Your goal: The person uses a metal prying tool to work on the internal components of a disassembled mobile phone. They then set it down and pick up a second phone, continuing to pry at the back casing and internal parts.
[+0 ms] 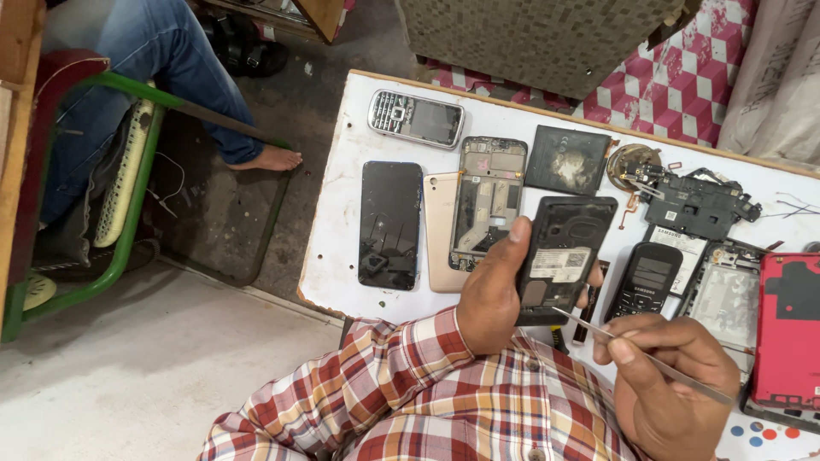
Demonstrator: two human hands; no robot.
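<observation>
I am looking down from my head camera at a white desk strewn with phone parts. My left hand is raised above the near edge of the desk, its fingers wrapped closed around an opened black phone body, thumb along the left side. The phone body stands roughly upright in my view, its long axis running away from me and leaning slightly right, with its open inside facing up toward the camera.

My right hand is lower and to the right, closed in a pinch on a pair of thin metal tweezers. The tweezers slant up and to the left, and their tip sits just at the lower right corner of the phone body (touching or a hair short, I cannot tell which). So the phone body lies up and left of my right fingers, and the right hand is the one nearer that corner.

Beyond the left hand lie a black touchscreen phone, a gold back cover and a bare phone frame, side by side, with a grey keypad phone farther back. To the right sit a small black keypad phone and a red phone frame, both close to my right hand. Open room is mostly above the desk's near edge, over my checked sleeve.
</observation>
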